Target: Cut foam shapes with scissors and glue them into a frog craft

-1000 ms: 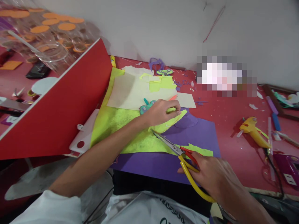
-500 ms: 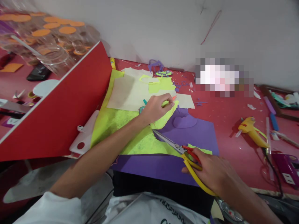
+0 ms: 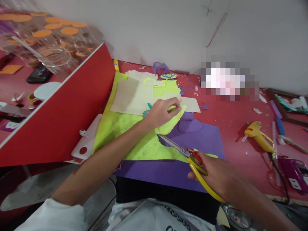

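My right hand (image 3: 215,175) is closed round scissors (image 3: 201,178) with red and yellow handles. Their slightly parted blades point up and left, with the tips at the lower edge of a cut yellow-green foam piece (image 3: 168,126). Pinched fingers of my left hand (image 3: 165,112) grip that piece near its upper part. A small orange tip shows beside these fingers; what it belongs to is hidden. Underneath lie a larger yellow-green sheet (image 3: 137,144) and a purple sheet (image 3: 209,138), which bears a purple cut-out (image 3: 190,124).
A red board (image 3: 72,106) leans upright on the left, hiding part of the table. Beige sheets (image 3: 130,96) and purple scraps (image 3: 160,68) lie toward the wall. On the right are a yellow glue gun (image 3: 258,134) with a cord and a magenta device (image 3: 295,173).
The foam piece has tilted slightly, its upper tip shifting a little to the right with my left fingers. The scissors have barely moved.
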Demonstrator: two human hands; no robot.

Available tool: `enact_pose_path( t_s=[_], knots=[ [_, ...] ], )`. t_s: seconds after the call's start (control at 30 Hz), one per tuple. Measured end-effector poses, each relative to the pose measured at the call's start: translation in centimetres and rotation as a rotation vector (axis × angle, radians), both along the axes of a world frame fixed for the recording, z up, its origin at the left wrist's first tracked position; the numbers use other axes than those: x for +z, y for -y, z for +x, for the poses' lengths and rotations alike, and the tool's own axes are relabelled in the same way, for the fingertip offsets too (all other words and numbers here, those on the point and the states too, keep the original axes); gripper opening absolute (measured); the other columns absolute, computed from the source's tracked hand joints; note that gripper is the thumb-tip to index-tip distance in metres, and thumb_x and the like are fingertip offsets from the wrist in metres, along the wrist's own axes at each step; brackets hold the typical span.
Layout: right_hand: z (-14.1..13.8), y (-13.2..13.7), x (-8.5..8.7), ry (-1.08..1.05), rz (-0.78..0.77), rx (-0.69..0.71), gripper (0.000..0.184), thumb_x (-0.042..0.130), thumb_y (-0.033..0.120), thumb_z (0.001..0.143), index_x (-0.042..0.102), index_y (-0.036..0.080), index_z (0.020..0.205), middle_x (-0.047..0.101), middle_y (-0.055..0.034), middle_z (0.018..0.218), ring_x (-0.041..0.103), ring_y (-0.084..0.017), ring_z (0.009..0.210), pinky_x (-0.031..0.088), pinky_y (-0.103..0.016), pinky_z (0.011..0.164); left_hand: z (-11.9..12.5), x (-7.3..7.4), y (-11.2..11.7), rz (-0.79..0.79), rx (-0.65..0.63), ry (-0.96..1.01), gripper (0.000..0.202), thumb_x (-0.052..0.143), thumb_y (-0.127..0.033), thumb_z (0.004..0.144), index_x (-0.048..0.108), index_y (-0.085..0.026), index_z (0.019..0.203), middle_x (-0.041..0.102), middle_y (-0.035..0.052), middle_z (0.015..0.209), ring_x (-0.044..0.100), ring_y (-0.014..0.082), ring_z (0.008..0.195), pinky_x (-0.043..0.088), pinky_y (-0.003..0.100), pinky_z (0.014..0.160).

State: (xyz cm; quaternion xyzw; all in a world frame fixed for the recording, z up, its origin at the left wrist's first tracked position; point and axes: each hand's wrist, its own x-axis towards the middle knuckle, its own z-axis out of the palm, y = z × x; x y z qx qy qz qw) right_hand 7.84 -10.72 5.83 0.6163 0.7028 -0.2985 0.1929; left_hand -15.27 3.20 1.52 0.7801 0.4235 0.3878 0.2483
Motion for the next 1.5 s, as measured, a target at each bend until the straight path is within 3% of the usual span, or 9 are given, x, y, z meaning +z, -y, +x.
enact_pose_path(
  t_s=[0.4, 0.83, 1.5],
  knots=[
    [1.5, 1.6, 0.1, -0.124, 0.122, 0.103, 0.039, 0.064, 0.049, 0.09, 0.059, 0.022, 0.118, 0.078, -0.0091, 0.099, 0.076, -0.028, 0.085, 0.049, -0.03, 0.065, -0.2, 0.1, -0.1, 0.007, 0.047, -0.012, 0.011, 0.06, -0.026, 0.093, 0.063, -0.019, 0.085, 0.07, 0.0003, 0.08, 0.057, 0.0112, 0.067, 0.041, 0.025, 0.067],
    [-0.1, -0.2, 0.9, -0.093, -0.008, 0.028, 0.03, 0.06, 0.05, 0.092, 0.061, 0.024, 0.107, 0.08, -0.0069, 0.094, 0.076, -0.03, 0.091, 0.05, -0.031, 0.069, -0.4, 0.5, -0.1, 0.019, 0.043, -0.002, 0.011, 0.06, -0.027, 0.092, 0.064, -0.019, 0.086, 0.071, 0.0006, 0.083, 0.061, 0.0117, 0.071, 0.043, 0.025, 0.07],
    [-2.3, -1.0, 1.1, 0.089, 0.069, 0.101, 0.051, 0.053, 0.064, 0.094, 0.067, 0.019, 0.111, 0.08, -0.0143, 0.086, 0.078, -0.035, 0.081, 0.044, -0.035, 0.062, -0.4, 0.5, -0.1, 0.017, 0.054, -0.013, 0.012, 0.059, -0.028, 0.092, 0.064, -0.019, 0.086, 0.072, 0.0005, 0.083, 0.063, 0.0126, 0.073, 0.044, 0.026, 0.07]
  ],
)
